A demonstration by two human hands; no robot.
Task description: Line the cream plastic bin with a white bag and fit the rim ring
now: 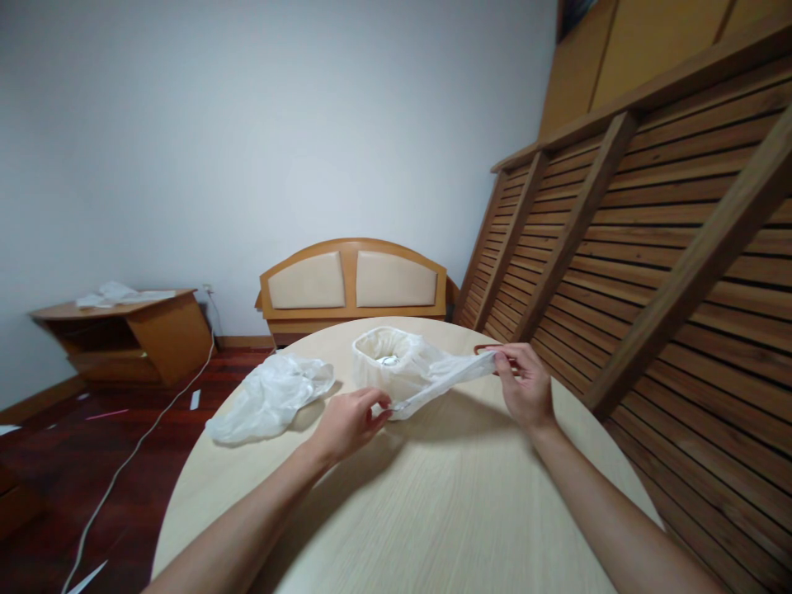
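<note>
On the round table stands a squat, pale container with an open top, wrapped in a thin white plastic bag. Something shiny shows inside it, too small to name. My right hand pinches the bag's stretched end and pulls it out to the right. A reddish-brown curved piece sticks out beside those fingers; I cannot tell what it is. At the container's lower front, the closed fingers of my left hand grip the bag's near edge.
Left on the table lies another crumpled white plastic bag. Behind stands a wooden headboard. A slatted wooden frame leans along the right. A low cabinet and a cable on the dark floor are at left.
</note>
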